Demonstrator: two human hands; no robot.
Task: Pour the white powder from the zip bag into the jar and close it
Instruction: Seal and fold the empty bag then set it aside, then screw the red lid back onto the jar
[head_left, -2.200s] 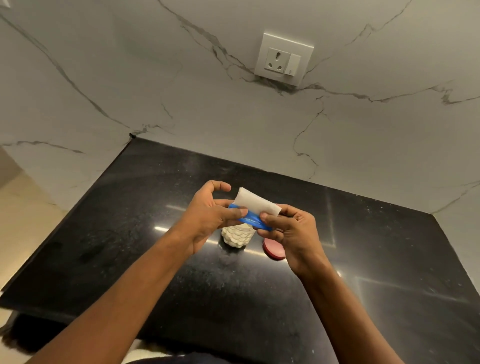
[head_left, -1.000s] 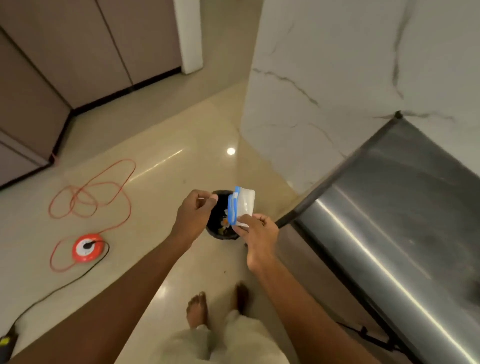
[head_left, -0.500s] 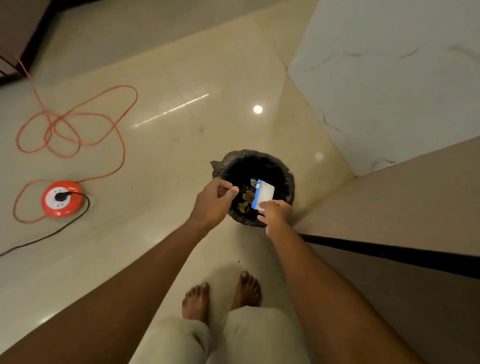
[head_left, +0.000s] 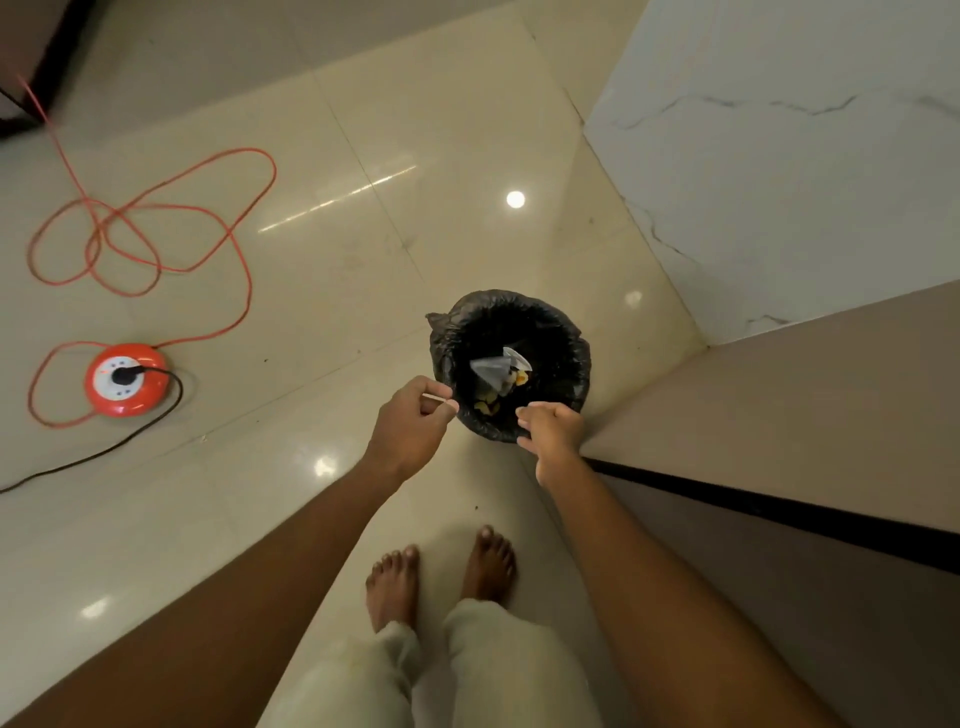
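I stand over a small bin (head_left: 574, 374) lined with a black bag. The zip bag (head_left: 491, 370) lies pale and crumpled inside it, among yellowish scraps. My right hand (head_left: 551, 428) hovers over the bin's near rim, fingers loosely apart and empty. My left hand (head_left: 415, 421) is just left of the rim, thumb and forefinger pinched on a small thin white strip (head_left: 435, 399). The jar and its lid are out of view.
A round orange extension reel (head_left: 126, 379) with looping orange cable (head_left: 156, 218) and a black cord lies on the tiled floor at left. A marble panel (head_left: 779, 156) and a beige cabinet side (head_left: 779, 415) stand at right. My bare feet (head_left: 395, 582) are below.
I turned from the counter to the floor bin. My right hand held the zip bag over the bin; now the bag lies inside and that hand is empty. The left pinch is unchanged.
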